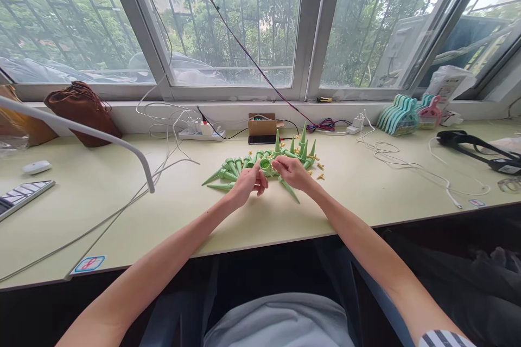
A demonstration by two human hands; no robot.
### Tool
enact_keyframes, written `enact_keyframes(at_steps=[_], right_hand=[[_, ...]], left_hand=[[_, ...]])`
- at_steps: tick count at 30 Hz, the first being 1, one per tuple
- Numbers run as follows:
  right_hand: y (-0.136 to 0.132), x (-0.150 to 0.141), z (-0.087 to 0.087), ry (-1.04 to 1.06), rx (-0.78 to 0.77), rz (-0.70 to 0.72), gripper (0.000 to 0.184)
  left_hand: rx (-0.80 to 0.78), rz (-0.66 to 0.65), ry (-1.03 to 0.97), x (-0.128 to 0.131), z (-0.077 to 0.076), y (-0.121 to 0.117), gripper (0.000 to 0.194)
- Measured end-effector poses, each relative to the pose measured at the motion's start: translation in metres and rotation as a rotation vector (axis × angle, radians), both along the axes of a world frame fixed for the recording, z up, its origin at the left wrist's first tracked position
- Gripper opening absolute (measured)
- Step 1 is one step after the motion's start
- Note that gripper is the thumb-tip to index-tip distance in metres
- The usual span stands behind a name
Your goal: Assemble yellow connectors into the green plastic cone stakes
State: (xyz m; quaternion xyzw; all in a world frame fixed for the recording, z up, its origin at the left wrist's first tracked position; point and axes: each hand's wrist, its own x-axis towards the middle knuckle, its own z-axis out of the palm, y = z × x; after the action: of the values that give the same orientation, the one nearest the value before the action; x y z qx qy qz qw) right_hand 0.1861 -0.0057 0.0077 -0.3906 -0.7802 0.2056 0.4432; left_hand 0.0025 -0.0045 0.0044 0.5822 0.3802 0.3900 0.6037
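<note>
My left hand [249, 181] is closed round a green plastic piece [265, 164], whose round open end faces up toward me. Right beside that end, my right hand [290, 171] is curled in a pinch; what its fingers hold, if anything, is hidden. A heap of green cone-shaped plastic spikes [230, 165] lies behind and around both hands. A few spikes [303, 135] stand point up at the back right of the heap. Another spike [290, 191] lies below my right hand, its tip toward me. Small yellow plastic pieces [320, 176] are scattered to the right.
Behind the heap are a small cardboard box [261, 126] and a dark phone [260, 140]. A power strip [201, 133] with cables stands back left. A lamp arm [122, 143] crosses the left side. Hangers [396, 115] and a black headset-like item [476, 150] sit at right.
</note>
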Motion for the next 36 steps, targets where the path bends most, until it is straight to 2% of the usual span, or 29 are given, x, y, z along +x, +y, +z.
enact_keyframes(at_steps=[4, 7, 18, 25, 36], right_hand=[[0.001, 0.001, -0.002, -0.022, -0.033, 0.048, 0.041], [0.000, 0.001, -0.002, -0.010, -0.057, 0.067, 0.040], [0.002, 0.002, -0.003, -0.011, -0.080, 0.077, 0.040], [0.005, 0.002, -0.005, -0.016, -0.046, 0.049, 0.040], [0.003, 0.001, -0.005, -0.059, -0.055, 0.047, 0.041]], left_hand=[[-0.081, -0.072, 0.012, -0.001, -0.002, 0.002, 0.068], [-0.082, -0.108, 0.007, -0.002, -0.003, 0.003, 0.066], [-0.029, -0.079, -0.024, -0.005, -0.003, 0.002, 0.052], [0.058, -0.081, -0.039, -0.003, 0.000, -0.002, 0.045], [0.222, -0.003, 0.009, -0.002, 0.004, -0.008, 0.038]])
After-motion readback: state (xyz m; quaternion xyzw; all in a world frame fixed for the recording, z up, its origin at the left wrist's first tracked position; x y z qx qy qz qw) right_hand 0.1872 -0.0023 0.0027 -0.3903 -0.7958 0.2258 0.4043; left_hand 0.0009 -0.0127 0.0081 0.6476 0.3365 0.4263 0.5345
